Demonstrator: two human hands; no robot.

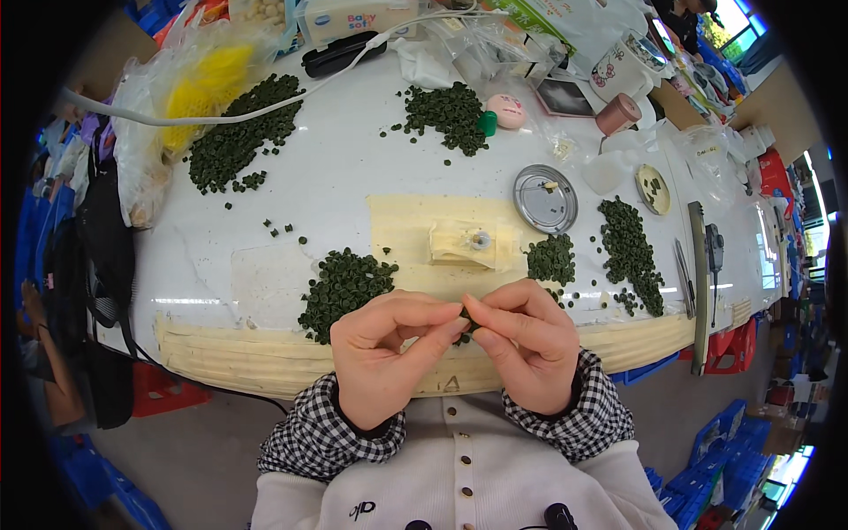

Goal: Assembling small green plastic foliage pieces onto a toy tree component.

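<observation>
Both hands meet in front of me at the table's near edge, fingertips almost touching. A small dark green piece (469,323) sits between them. My left hand (389,349) is closed in a pinch at its left side, and my right hand (530,340) pinches it from the right. The fingers cover much of it. Just left of my left hand lies a pile of small dark green parts (344,291). Beyond my fingers stands a tape-covered block (474,245) with a small metal knob on top. A smaller green pile (551,259) is beyond my right hand.
Further dark green piles lie at the back left (247,132), back middle (450,115) and right (629,252). A round metal lid (545,200) and a small round dish (654,189) are at the right, with tweezers (684,278) beyond. A white cable (265,110) crosses the back left.
</observation>
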